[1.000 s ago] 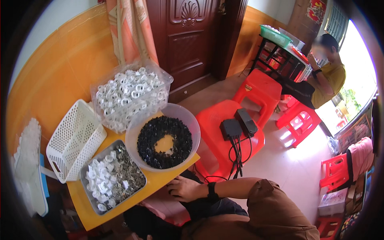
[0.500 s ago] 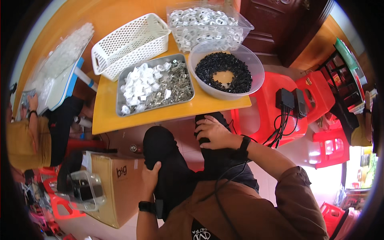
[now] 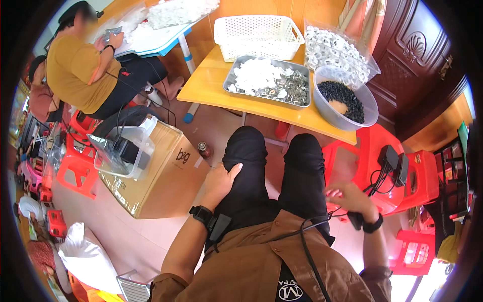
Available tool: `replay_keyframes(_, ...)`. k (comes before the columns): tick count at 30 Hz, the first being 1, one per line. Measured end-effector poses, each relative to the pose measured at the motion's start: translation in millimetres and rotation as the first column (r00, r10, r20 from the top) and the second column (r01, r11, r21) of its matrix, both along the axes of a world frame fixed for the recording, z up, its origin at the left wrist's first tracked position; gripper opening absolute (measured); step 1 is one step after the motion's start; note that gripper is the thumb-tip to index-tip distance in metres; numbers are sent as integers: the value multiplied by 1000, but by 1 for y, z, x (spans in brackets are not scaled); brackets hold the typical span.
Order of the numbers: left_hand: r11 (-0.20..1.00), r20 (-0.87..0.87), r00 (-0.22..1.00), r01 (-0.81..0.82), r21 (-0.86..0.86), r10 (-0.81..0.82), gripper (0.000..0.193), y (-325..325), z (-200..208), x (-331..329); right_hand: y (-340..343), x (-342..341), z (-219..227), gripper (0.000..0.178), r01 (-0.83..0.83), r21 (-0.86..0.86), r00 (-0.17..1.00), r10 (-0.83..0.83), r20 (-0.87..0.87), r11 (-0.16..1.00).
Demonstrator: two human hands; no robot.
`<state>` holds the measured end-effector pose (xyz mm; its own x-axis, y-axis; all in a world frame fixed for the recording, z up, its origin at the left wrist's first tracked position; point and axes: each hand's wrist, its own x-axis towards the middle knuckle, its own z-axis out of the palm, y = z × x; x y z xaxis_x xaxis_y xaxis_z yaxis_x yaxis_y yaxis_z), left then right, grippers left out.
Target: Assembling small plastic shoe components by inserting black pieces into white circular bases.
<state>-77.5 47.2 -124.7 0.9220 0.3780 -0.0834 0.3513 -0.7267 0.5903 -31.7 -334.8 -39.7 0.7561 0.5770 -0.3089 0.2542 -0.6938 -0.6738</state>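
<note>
My left hand (image 3: 221, 182) lies on the outer side of my left thigh, thumb stretched out over the black trousers; its other fingers are mostly hidden. It holds nothing that I can see. Off the right side of my right thigh hangs my right hand (image 3: 349, 196), fingers loosely bent and apart, close to a black cable (image 3: 322, 219). On the yellow table (image 3: 201, 93) stands a metal tray (image 3: 282, 103) of white plastic pieces (image 3: 256, 75) and small metal parts (image 3: 292, 89). A clear bowl (image 3: 371, 113) of small black parts (image 3: 342, 98) sits right of it.
Behind the tray are a white basket (image 3: 256, 38) and a clear bin of white rings (image 3: 334, 50). Red stools (image 3: 370, 153) carry black devices (image 3: 393, 163) at right. A cardboard box (image 3: 161, 173) stands left. A seated person (image 3: 88, 75) works at another table.
My right hand has left my right knee and moved down to the right, beside the thigh. My left hand stays on the left thigh. The view has swung left, showing more of the other person.
</note>
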Motion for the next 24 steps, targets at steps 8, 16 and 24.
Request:
replay_keyframes(8, 995, 272, 958, 98, -25, -88, 35, 31, -22, -38, 21, -70, 7, 23, -74, 106, 988, 58, 144, 992)
replay_keyframes(16, 580, -62, 989, -128, -805, 132, 53, 37, -57, -91, 35, -88, -7, 20, 10, 228, 963, -71, 261, 974)
replay_keyframes(24, 395, -337, 914, -232, -889, -223, 75, 45, -56, -96, 40, -95, -34, 17, 98, 189, 918, -162, 363, 977)
